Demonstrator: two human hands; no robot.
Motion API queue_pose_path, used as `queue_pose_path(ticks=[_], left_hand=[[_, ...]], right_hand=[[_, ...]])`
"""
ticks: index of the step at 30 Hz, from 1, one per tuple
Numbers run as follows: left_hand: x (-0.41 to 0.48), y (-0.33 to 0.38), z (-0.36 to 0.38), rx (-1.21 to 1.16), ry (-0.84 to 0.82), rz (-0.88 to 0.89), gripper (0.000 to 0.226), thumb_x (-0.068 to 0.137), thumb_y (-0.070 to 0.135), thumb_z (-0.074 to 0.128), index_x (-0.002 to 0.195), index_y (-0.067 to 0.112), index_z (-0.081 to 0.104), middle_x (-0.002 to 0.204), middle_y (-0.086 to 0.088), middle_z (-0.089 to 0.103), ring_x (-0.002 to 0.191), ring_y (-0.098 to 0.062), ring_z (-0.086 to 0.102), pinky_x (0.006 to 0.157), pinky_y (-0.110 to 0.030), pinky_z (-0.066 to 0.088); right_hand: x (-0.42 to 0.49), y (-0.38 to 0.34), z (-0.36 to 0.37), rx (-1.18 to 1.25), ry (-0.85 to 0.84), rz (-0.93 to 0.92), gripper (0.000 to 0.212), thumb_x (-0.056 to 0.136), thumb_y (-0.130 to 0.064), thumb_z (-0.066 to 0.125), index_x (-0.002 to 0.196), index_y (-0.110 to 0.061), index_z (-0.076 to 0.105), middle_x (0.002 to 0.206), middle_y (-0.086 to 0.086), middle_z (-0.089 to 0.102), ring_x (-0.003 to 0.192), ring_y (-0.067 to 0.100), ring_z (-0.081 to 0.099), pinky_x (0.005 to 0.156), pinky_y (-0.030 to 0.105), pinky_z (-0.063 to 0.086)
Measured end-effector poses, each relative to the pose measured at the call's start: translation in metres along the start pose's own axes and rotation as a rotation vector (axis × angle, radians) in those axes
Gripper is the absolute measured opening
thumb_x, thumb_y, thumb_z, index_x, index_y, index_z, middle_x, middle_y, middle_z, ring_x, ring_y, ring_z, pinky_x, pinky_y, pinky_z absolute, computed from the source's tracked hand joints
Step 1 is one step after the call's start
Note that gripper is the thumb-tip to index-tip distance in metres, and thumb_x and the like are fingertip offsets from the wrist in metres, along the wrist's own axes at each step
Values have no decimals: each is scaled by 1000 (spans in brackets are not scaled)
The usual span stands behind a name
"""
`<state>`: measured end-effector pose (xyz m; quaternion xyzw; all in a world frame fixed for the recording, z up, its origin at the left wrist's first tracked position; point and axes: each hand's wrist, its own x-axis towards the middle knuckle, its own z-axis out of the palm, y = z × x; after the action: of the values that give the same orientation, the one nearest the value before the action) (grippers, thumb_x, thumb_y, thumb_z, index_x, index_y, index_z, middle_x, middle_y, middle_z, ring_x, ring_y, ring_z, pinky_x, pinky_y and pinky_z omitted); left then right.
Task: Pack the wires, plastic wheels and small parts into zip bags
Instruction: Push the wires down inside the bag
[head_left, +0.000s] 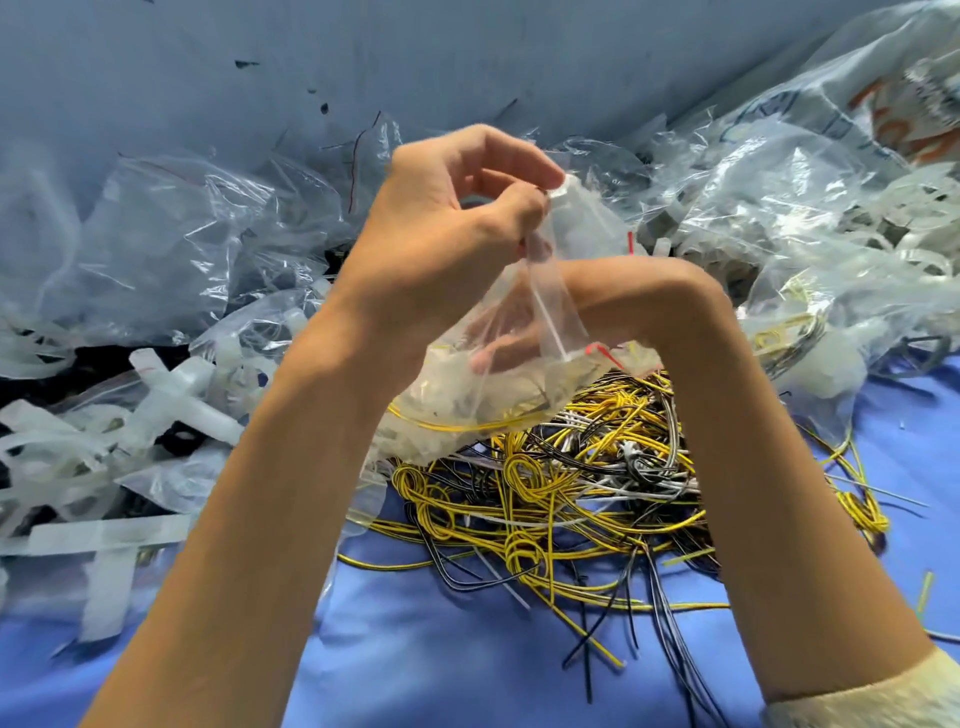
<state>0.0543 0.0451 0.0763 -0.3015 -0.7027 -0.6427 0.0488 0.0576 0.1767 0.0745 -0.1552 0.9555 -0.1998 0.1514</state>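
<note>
Both hands (441, 228) at zip bag (467, 400) (aloft)

I see the bag (519, 374) up over the middle of the bench (441, 649), its top pinched by the left hand (441, 223). The right hand (608, 296) goes into it from the right. Under and just before the bag, the wires (571, 483) lie heaped on the bench, with a few strays running toward the right edge. Plastic parts (171, 395) lie along the left edge. Other bags (182, 234) pile behind them and along the far edge to the right corner, against the wall (311, 62).
</note>
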Motion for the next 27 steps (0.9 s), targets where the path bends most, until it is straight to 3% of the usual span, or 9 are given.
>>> queue_pose_path(ticks=[4, 7, 12, 14, 16, 18, 21, 24, 27], left_hand=[[6, -5, -4, 71, 89, 11, 30, 87, 0, 52, 75, 24, 66, 70, 6, 60, 58, -4, 56, 62, -16, 44], [7, -10, -9, 184, 191, 21, 30, 86, 4, 50, 75, 27, 67, 63, 12, 59, 52, 1, 51, 52, -10, 38], [10, -19, -17, 492, 291, 38, 32, 86, 8, 46, 81, 33, 66, 74, 10, 58, 54, 4, 47, 59, -16, 36], [9, -18, -14, 585, 222, 49, 34, 87, 8, 46, 84, 36, 65, 87, 2, 52, 62, 0, 46, 66, -18, 37], [6, -16, -11, 627, 52, 63, 26, 87, 16, 50, 87, 39, 64, 99, 1, 48, 74, -1, 48, 74, -15, 40], [2, -11, -9, 669, -194, 49, 16, 82, 42, 53, 93, 41, 64, 114, 3, 46, 95, 1, 50, 83, -9, 36], [-6, -12, -7, 856, -500, 18, 49, 66, 75, 47, 101, 44, 63, 140, 4, 35, 127, -9, 37, 102, -23, 29], [-9, -16, -1, 1066, -517, 21, 56, 59, 83, 52, 92, 38, 60, 139, 3, 38, 126, -16, 37, 108, -40, 34], [-5, -22, 2, 1180, -445, 39, 34, 70, 60, 68, 71, 32, 48, 124, 4, 46, 120, -19, 40, 101, -44, 38]], right_hand=[[-11, 8, -8, 34, 268, -61, 29, 88, -35, 62, 95, -9, 73, 85, 8, 72, 72, 18, 62, 72, 31, 52], [-23, 19, -20, 122, 440, -130, 12, 88, -15, 65, 91, -22, 74, 83, 0, 74, 74, 7, 70, 73, 23, 57], [-32, 42, -31, -98, 621, -84, 67, 74, 18, 49, 90, -44, 71, 118, -21, 64, 95, -23, 51, 84, 6, 43], [-27, 48, -27, -158, 545, -42, 67, 74, 20, 55, 99, -40, 70, 136, -17, 53, 103, -28, 40, 96, 5, 35], [-21, 53, -22, -144, 489, -38, 44, 77, 3, 71, 104, -32, 72, 142, -8, 49, 121, -5, 46, 106, 22, 37], [-15, 55, -18, -85, 477, -41, 25, 77, -14, 76, 98, -27, 74, 127, -2, 63, 113, 12, 58, 99, 33, 46], [-14, 58, -17, -22, 475, -24, 13, 78, -25, 75, 91, -27, 75, 87, -5, 72, 82, 11, 65, 75, 25, 50], [-16, 61, -17, -9, 468, 3, 14, 80, -32, 72, 90, -23, 76, 67, -17, 65, 61, -2, 54, 56, 17, 40], [-19, 63, -18, 12, 409, 23, 17, 82, -37, 69, 88, -23, 75, 67, -15, 67, 64, 2, 59, 61, 21, 43]])
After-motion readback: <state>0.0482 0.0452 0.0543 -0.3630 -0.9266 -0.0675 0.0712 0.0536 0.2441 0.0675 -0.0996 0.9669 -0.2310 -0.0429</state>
